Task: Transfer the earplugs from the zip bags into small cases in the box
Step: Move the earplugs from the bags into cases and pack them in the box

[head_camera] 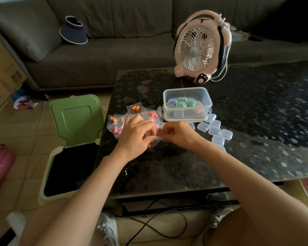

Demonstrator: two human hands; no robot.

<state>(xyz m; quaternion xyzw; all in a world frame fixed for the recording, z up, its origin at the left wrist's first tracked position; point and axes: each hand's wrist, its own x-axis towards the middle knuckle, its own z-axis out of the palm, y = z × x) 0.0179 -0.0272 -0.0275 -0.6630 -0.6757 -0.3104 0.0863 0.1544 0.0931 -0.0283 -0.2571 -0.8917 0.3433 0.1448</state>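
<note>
At your far left an open green bin (pixel 75 121) stands beside the dark, glossy bench (pixel 256 139). On the bench lies a heap of crinkly clear zip bags (pixel 114 124) holding soft orange and pink foam earplugs (pixel 135 108). Your left hand (pixel 137 132) and right hand (pixel 178 134), fingers curled, pinch one clear bag (pixel 154 143) between them, low over the bench. To open it well, part the seal gently with its mouth upward, so nothing rolls away. Right of your hands sits the clear plastic box (pixel 187 91) holding coloured cases (pixel 180 104), then a cluster of empty, rounded, frosted small cases (pixel 215 129).
</note>
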